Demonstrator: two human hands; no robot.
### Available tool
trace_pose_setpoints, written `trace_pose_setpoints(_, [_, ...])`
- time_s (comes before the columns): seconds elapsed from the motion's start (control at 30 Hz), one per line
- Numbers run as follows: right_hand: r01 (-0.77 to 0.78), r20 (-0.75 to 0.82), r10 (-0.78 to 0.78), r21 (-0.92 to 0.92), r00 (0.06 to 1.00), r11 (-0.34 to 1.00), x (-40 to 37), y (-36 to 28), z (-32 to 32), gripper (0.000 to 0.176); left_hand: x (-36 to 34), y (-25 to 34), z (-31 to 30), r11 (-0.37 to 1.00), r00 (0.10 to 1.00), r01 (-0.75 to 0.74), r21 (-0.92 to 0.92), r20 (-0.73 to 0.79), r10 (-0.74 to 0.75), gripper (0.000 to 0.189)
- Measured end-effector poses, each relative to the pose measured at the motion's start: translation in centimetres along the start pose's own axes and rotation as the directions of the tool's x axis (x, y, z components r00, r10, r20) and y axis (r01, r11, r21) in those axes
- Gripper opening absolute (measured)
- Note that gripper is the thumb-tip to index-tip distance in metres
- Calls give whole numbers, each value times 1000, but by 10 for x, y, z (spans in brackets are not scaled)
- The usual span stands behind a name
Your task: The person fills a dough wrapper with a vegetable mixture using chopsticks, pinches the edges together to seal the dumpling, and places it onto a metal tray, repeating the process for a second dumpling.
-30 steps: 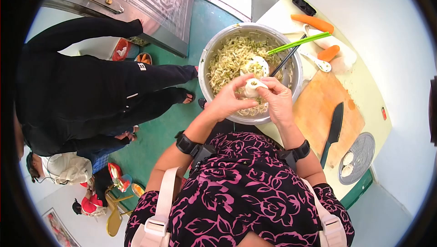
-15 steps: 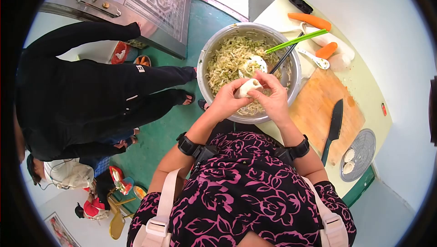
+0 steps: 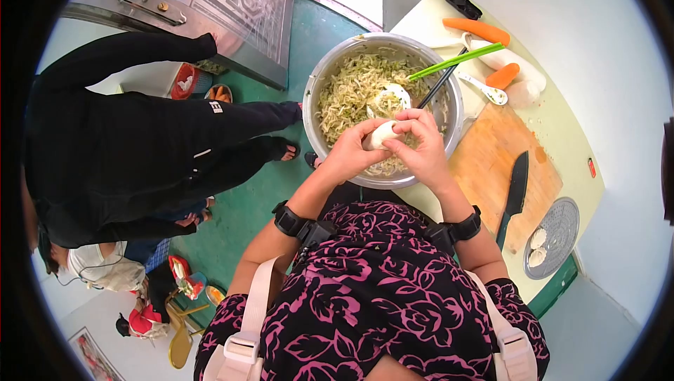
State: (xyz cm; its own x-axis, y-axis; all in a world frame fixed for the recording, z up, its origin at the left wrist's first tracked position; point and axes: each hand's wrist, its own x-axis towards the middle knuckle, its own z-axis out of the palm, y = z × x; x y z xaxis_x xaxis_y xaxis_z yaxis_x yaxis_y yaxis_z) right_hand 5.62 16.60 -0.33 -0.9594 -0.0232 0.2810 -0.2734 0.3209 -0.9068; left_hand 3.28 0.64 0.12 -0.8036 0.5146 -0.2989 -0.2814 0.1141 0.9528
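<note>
Over the near side of a large metal bowl (image 3: 314, 117), I hold a white dough bun (image 3: 380, 135) between both hands. My left hand (image 3: 351, 150) is closed around its left side. The fingers and thumb of my right hand (image 3: 425, 150) pinch its upper right edge. Shredded vegetable filling (image 3: 351, 89) covers much of the bowl's inside. A white spoon (image 3: 395, 99) lies in the filling, partly coated. Green chopsticks (image 3: 456, 62) and a black utensil handle (image 3: 440, 89) lean on the bowl's right rim.
On the right, a cutting board (image 3: 484, 163) bears a black knife (image 3: 516, 191). Two small buns (image 3: 538, 247) lie on a round perforated tray (image 3: 564, 223). Carrots (image 3: 481, 30), a white radish (image 3: 516, 65) and a spoon (image 3: 489, 92) lie behind. A person in black (image 3: 126, 149) stands at left.
My right fingers have shifted slightly over the bun's top edge. The opening seen in its end now looks covered or closed. The bowl and tools stay in place.
</note>
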Motion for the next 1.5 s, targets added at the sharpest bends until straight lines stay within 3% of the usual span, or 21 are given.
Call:
trace_pose_setpoints(0.1, [-115, -22, 125, 244, 992, 963, -2, 4, 1, 21, 1, 0, 0, 991, 999, 33, -130, 25, -30, 42])
trace_pose_setpoints(0.17, [-215, -31, 255, 449, 966, 867, -2, 4, 2, 21, 1, -1, -2, 976, 998, 54, -210, 33, -48, 42])
trace_pose_setpoints(0.37, [-201, 107, 180, 246, 978, 948, -4, 13, 3, 43, 1, -2, -3, 968, 998, 51, -248, 59, -38, 43])
trace_pose_setpoints(0.47, [-194, 83, 180, 226, 980, 954, -5, 12, 4, 44, 1, -1, -2, 965, 996, 64, -254, 71, -47, 43])
trace_pose_setpoints(0.57, [-222, -59, 238, 206, 969, 953, -1, -8, 5, 33, 1, -1, -1, 958, 996, 77, -278, 58, -63, 42])
trace_pose_setpoints(0.67, [-150, -138, 170, 142, 976, 978, -1, -9, 4, 24, 2, 0, -1, 958, 997, 71, -278, 48, -60, 42])
trace_pose_setpoints(0.77, [-65, -117, 78, 109, 990, 992, -2, -1, 6, 19, 2, 1, 0, 958, 997, 72, -276, 56, -59, 41])
trace_pose_setpoints(1.27, [39, -13, -40, -24, 999, 999, 1, 2, 1, 15, 0, -3, -1, 961, 996, 79, -266, 66, -63, 42])
trace_pose_setpoints(1.37, [-297, 25, 303, 292, 953, 909, -3, 5, 2, 17, 1, -6, -3, 963, 995, 75, -260, 80, -56, 43])
trace_pose_setpoints(1.47, [-366, 106, 355, 420, 929, 831, -3, 5, 2, 22, 1, -5, -3, 971, 995, 67, -230, 88, -48, 44])
trace_pose_setpoints(1.5, [-341, 104, 327, 384, 939, 858, -3, 6, 2, 23, 1, -4, -4, 972, 995, 59, -226, 90, -40, 44])
